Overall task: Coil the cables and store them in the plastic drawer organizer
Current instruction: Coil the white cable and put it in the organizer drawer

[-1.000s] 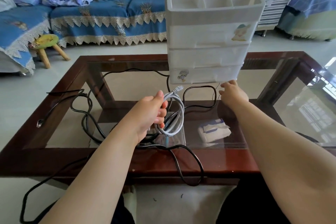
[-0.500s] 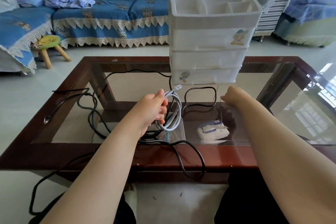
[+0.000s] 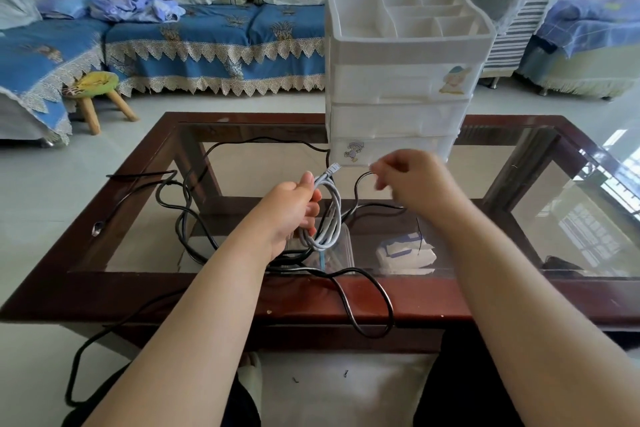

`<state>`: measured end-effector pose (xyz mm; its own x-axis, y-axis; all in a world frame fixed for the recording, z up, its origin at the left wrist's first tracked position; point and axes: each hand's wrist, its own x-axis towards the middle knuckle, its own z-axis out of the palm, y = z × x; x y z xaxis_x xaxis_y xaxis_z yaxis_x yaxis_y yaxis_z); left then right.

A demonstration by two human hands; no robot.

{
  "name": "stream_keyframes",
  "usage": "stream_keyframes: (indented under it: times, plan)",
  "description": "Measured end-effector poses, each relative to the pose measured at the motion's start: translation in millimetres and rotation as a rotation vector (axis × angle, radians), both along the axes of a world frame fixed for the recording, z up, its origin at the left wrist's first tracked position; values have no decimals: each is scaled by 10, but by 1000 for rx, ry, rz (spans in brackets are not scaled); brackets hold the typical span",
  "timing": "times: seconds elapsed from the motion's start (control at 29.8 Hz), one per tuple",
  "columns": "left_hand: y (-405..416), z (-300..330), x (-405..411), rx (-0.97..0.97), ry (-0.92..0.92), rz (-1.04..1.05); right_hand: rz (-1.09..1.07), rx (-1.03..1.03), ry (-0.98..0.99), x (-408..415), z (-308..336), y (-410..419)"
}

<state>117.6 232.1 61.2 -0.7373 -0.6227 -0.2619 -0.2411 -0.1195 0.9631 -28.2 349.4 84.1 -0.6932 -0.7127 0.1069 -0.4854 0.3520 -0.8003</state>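
- The left hand [image 3: 289, 210], at the centre of the frame, grips a coiled grey cable [image 3: 329, 215]; the fingers curl round the top of the coil and the thumb lies along it.
- The coil hangs down from that hand above the glass, and its clear plug end [image 3: 334, 168] sticks up toward the upper right of the hand.
- The right hand [image 3: 414, 180], just right of centre, is blurred; its fingers are curled with the tips drawn together, and a thin dark strand [image 3: 419, 230] hangs below it. Whether the fingers actually pinch that strand I cannot tell.
- A long black cable [image 3: 194, 218] sprawls in loose loops over the left and middle of the glass table [image 3: 104, 218], with one loop dropping over the near edge at lower centre.
- The white plastic drawer organizer [image 3: 398, 80] stands at the far middle of the table, upper centre of the frame. Its drawers are closed and its top tray is split into compartments.
- Under the glass, right of the coil, lies a white and blue packet [image 3: 405, 253].
- A small stool [image 3: 97, 94] stands on the floor at the left, before a blue-covered sofa [image 3: 207, 38].
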Motion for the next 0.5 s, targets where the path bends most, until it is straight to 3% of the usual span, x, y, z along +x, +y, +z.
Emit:
stream_keyframes:
  times: [0.1, 0.34, 0.5]
  plan:
    - [16, -3, 4, 18, 12, -44, 118, 36, 42, 382, -124, -66]
    - [20, -21, 46, -161, -52, -100, 257, 117, 21, 475, -237, -117]
    - [-21, 36, 131, -224, -121, -259, 214, 123, 346, 426, -209, -73]
